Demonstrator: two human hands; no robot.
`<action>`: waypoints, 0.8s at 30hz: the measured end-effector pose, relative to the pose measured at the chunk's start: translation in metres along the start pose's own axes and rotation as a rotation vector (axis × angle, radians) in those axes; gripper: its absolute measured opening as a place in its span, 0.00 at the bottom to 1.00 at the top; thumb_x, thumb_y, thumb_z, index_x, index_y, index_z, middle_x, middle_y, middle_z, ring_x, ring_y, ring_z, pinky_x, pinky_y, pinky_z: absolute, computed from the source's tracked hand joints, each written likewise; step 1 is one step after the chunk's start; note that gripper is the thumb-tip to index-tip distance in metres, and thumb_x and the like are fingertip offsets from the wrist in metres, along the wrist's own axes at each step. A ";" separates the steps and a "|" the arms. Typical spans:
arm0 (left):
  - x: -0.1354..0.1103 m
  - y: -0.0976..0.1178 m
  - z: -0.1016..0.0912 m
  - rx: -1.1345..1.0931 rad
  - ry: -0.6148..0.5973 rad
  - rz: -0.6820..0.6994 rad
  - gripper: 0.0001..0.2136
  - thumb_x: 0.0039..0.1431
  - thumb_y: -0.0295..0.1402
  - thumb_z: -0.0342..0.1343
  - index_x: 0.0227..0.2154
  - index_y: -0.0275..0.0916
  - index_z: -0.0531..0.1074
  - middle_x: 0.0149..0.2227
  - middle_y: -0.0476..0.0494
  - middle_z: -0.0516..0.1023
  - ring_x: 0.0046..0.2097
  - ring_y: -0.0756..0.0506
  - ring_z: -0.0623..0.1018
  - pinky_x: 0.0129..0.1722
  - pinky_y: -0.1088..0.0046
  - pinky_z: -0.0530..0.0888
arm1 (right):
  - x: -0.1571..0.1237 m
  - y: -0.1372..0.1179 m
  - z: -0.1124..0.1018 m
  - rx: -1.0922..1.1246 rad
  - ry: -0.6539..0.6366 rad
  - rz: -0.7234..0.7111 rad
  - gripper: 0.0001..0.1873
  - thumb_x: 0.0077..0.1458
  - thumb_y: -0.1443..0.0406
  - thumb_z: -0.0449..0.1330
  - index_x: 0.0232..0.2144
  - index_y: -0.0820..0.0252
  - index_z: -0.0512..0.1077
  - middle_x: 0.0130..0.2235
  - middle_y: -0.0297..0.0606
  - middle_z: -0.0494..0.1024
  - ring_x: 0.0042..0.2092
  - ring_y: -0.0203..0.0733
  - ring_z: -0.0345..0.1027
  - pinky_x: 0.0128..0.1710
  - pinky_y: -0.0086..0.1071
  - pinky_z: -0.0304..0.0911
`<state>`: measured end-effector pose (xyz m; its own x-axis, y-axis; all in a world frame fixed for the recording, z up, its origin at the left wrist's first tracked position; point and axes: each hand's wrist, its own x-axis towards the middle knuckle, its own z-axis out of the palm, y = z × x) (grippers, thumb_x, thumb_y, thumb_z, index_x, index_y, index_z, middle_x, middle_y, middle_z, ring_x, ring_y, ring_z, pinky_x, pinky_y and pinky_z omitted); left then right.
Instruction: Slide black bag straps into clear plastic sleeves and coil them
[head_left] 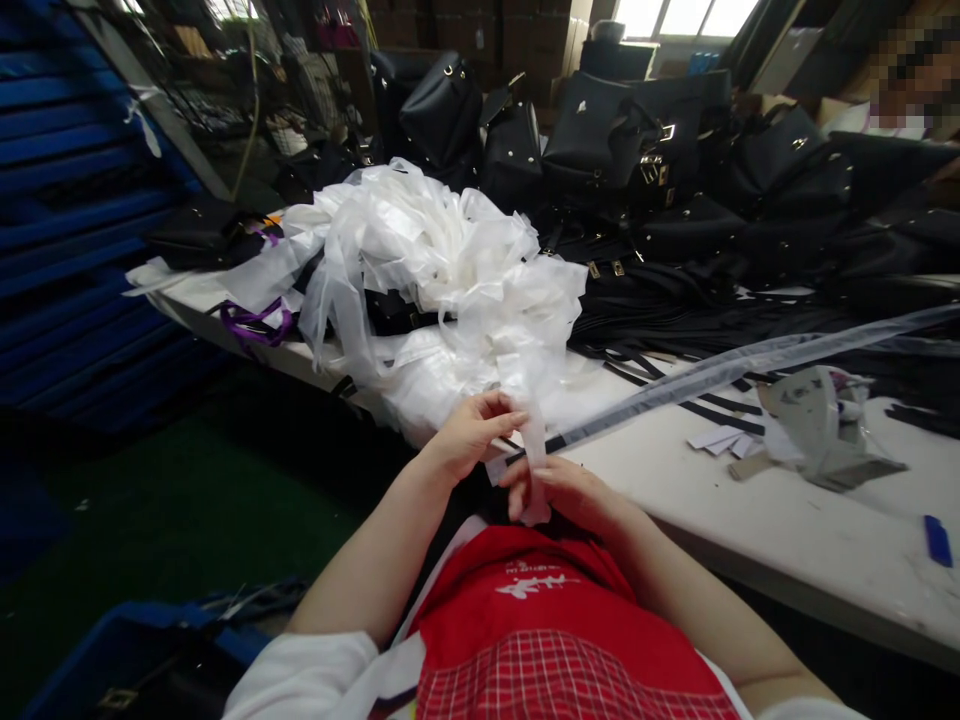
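At the near edge of the white table (750, 520), a person in a red apron (555, 610) has both hands close together. The left hand (472, 432) is curled, and its fingertips pinch a thin white plastic strip (534, 445) near the top. The right hand (564, 490) sits just below it, fingers bent in, holding the low end of the same strip. The two hands almost touch.

Just beside the hands, a skinny black strap (551, 447) pokes out of a long clear sleeve (750, 358). The sleeve runs across the table to the right and lifts off it at the far end. I cannot tell if a hand grips the strap too.

Behind the hands is a big puffy pile of white plastic wraps (442, 260). A purple ribbon (255, 325) lies at the left of the pile. More black straps (675, 300) lie flat behind, and many black handbags (600, 140) stand at the back. To the right are some small paper scraps (724, 438), a crumpled grey piece (817, 425) and a small blue thing (937, 540). A blue crate (127, 640) is down on the floor at the left.
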<state>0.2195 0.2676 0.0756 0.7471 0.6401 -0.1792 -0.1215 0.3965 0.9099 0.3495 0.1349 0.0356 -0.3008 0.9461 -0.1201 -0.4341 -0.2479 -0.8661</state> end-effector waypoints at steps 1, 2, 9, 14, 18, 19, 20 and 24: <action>0.000 0.000 0.001 -0.013 0.011 0.024 0.15 0.41 0.37 0.73 0.27 0.35 0.73 0.27 0.50 0.77 0.29 0.53 0.74 0.32 0.78 0.68 | -0.003 0.003 -0.002 -0.010 0.016 -0.001 0.27 0.56 0.51 0.61 0.49 0.65 0.72 0.36 0.43 0.79 0.31 0.37 0.70 0.31 0.29 0.61; 0.001 0.000 0.001 -0.032 0.019 0.044 0.15 0.42 0.37 0.72 0.28 0.35 0.73 0.29 0.48 0.79 0.31 0.51 0.76 0.33 0.77 0.69 | -0.007 0.005 -0.004 -0.031 0.027 0.001 0.28 0.54 0.52 0.64 0.51 0.64 0.70 0.37 0.42 0.79 0.30 0.35 0.69 0.30 0.28 0.60; 0.011 0.006 -0.016 -0.051 0.183 0.219 0.16 0.43 0.37 0.71 0.35 0.37 0.77 0.28 0.51 0.78 0.28 0.53 0.74 0.27 0.79 0.66 | -0.030 0.032 -0.015 -0.170 0.150 0.089 0.29 0.51 0.54 0.68 0.50 0.62 0.67 0.35 0.38 0.77 0.29 0.33 0.66 0.28 0.26 0.59; 0.006 0.006 -0.012 0.085 0.220 0.229 0.13 0.41 0.37 0.71 0.28 0.36 0.77 0.25 0.51 0.77 0.25 0.54 0.70 0.25 0.79 0.65 | -0.036 0.027 -0.017 -0.375 0.224 -0.010 0.30 0.52 0.54 0.66 0.53 0.60 0.67 0.45 0.44 0.77 0.44 0.44 0.72 0.46 0.38 0.66; -0.004 -0.007 0.012 0.156 0.019 0.109 0.13 0.41 0.35 0.71 0.29 0.36 0.77 0.27 0.50 0.79 0.30 0.50 0.75 0.33 0.74 0.71 | -0.026 0.013 -0.007 -0.533 0.323 -0.174 0.27 0.53 0.56 0.66 0.53 0.58 0.69 0.51 0.45 0.76 0.52 0.50 0.69 0.56 0.44 0.62; -0.006 -0.011 0.016 0.199 -0.016 0.101 0.12 0.42 0.36 0.71 0.29 0.36 0.77 0.28 0.48 0.79 0.31 0.49 0.76 0.34 0.73 0.71 | -0.022 0.012 -0.004 -0.565 0.369 -0.183 0.21 0.55 0.56 0.64 0.49 0.59 0.72 0.47 0.44 0.78 0.49 0.49 0.71 0.53 0.43 0.64; -0.007 -0.014 0.019 0.249 -0.038 0.099 0.12 0.42 0.36 0.70 0.28 0.35 0.78 0.28 0.48 0.79 0.32 0.48 0.76 0.35 0.73 0.71 | -0.018 0.011 -0.002 -0.595 0.424 -0.185 0.15 0.57 0.56 0.62 0.42 0.59 0.75 0.42 0.42 0.79 0.44 0.48 0.72 0.48 0.40 0.66; -0.011 -0.019 0.019 0.298 0.010 0.068 0.14 0.45 0.42 0.68 0.25 0.34 0.78 0.24 0.48 0.77 0.27 0.49 0.73 0.28 0.75 0.68 | -0.011 0.016 0.001 -0.634 0.560 -0.148 0.15 0.60 0.58 0.57 0.26 0.59 0.75 0.26 0.35 0.77 0.30 0.41 0.69 0.33 0.33 0.63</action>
<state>0.2264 0.2407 0.0674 0.7372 0.6655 -0.1167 0.0275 0.1431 0.9893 0.3454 0.1208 0.0236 0.2574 0.9643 -0.0613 0.1712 -0.1080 -0.9793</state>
